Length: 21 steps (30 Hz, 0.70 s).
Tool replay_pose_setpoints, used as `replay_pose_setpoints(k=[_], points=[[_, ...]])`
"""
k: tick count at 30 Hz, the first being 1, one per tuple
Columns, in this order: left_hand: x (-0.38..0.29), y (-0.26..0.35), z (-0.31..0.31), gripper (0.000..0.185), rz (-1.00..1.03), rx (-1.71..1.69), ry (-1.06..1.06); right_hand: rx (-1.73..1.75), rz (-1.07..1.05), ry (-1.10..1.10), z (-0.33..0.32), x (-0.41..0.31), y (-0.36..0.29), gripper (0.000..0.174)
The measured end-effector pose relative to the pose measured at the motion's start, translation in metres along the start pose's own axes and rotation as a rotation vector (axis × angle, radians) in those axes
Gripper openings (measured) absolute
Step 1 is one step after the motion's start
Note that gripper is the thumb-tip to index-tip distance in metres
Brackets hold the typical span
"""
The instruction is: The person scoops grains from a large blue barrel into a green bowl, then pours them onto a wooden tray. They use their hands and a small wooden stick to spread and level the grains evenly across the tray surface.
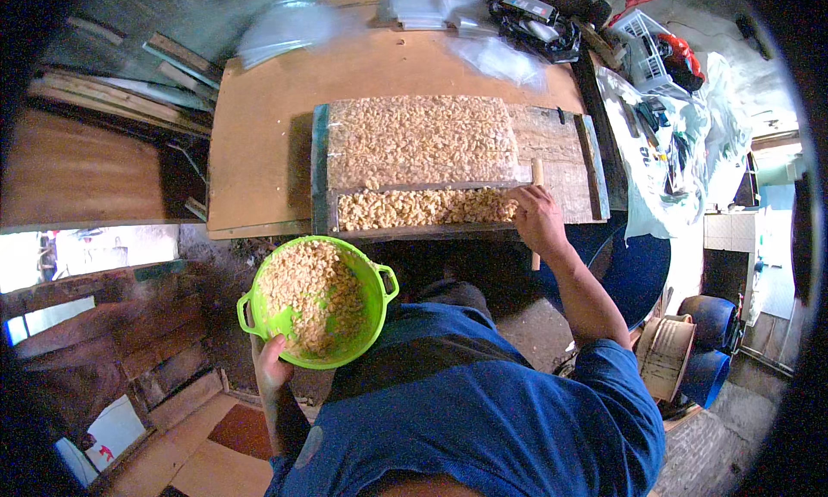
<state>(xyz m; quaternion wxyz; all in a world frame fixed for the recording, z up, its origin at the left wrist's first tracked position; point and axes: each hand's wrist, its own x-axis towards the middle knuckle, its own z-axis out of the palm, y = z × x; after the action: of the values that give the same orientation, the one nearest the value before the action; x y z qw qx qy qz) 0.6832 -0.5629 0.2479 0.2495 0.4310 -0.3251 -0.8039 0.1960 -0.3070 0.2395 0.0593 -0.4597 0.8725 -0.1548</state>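
My left hand [274,361] grips the near left rim of a green plastic colander [383,316], which holds pale, lumpy, bean-like pieces [304,271]. At the right end of a narrow row of the same pieces [420,209], the fingers of my right hand [540,212] are bent against them; whether they pinch any cannot be told. This row lies along the near side of a wooden frame [320,167]. Behind it, a broad layer of pieces [420,138] lies under clear plastic film. A wooden stick [537,170] passes partly behind my right hand.
The frame stands on a wooden table [259,141]. Clear plastic sheets [284,28] and a black plastic bag [563,44] lie at its back. To the right are a white plastic basket [637,51], a blue barrel [637,271] and a round tub [663,355].
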Motion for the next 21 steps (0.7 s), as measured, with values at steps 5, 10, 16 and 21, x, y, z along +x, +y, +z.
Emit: replay_pose_setpoints(k=[5, 10, 16, 21], points=[[-0.008, 0.004, 0.008, 0.092, 0.093, 0.124, 0.064, 0.118, -0.071, 0.045, 0.015, 0.018, -0.037, 0.028], [-0.011, 0.011, 0.011, 0.094, 0.101, 0.157, 0.09, 0.142, -0.267, 0.058, 0.045, 0.051, -0.096, 0.032], [-0.012, 0.006, 0.0, 0.091, 0.135, 0.223, 0.115, 0.028, -0.199, -0.017, 0.089, 0.088, -0.157, 0.046], [-0.009, -0.003, -0.028, 0.092, 0.017, 0.213, 0.209, 0.067, -0.34, -0.136, 0.104, 0.096, -0.176, 0.043]])
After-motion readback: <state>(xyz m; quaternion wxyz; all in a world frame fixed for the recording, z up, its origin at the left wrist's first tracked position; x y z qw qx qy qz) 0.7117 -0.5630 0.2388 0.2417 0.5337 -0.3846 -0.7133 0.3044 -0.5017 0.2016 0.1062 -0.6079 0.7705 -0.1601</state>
